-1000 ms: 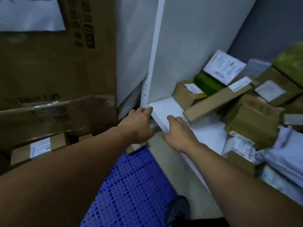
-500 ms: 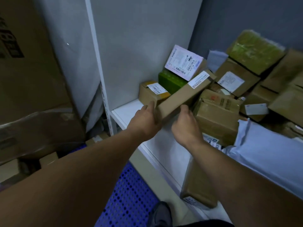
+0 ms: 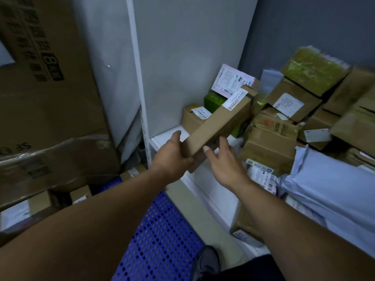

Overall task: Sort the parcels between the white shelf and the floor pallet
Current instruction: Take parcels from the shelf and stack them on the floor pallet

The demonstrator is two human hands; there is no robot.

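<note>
1. Nearest: the blue floor pallet (image 3: 162,230) lies below my forearms, with my shoe (image 3: 207,262) at its edge.
2. My left hand (image 3: 172,157) grips the near end of the long flat box (image 3: 219,126), fingers curled around its corner.
3. My right hand (image 3: 225,165) is at the same end. The thumb touches the lower edge and the fingers reach up the far side, fairly straight. I cannot tell whether it has actually closed on the box.
4. The box is tilted, its near end over the front edge of the white shelf (image 3: 211,191) and its labelled far end raised among the stacked parcels. Whether that end rests on them is not visible.
5. Behind it: a small labelled carton (image 3: 192,118) and a green box (image 3: 213,100). To the right is a loose cardboard pile (image 3: 269,147), with a grey mailer bag (image 3: 324,191) slumped in front of it.
6. Risks, as I judge them:
   - Both hands hold one end, so the long lever could twist the box out of my grip.
   - Dragging the far end could topple the neighbouring parcels off the shelf.
   - Swinging left could knock the shelf upright.
</note>
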